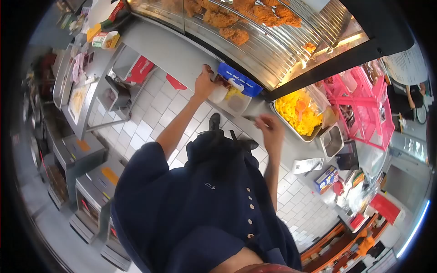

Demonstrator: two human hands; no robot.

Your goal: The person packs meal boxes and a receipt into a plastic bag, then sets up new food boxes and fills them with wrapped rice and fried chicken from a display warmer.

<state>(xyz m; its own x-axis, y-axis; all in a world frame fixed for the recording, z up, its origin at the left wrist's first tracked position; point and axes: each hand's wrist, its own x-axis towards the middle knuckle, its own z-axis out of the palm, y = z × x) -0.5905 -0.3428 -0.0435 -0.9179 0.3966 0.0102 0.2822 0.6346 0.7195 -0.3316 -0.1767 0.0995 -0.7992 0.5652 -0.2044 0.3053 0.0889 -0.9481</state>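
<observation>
Toward 12 o'clock, the blue box (246, 84) looks like smooth printed card. Past it, the metal rack (277, 52) shines with bright bars under rough, crusty chicken (234, 35). The grey table (164, 45) has a smooth, dull metallic finish. Between 2 and 3 o'clock, the tray (281, 119) is metal with a glossy rim, and the pink baskets (384, 116) are glossy openwork plastic. At 3 o'clock, the small pan (332, 140) is smooth, shiny metal; just below it lies a matt white paper slip (304, 165). Toward 6 o'clock, the navy shirt (182, 204) is soft, matt cloth with glossy buttons (250, 206).
</observation>
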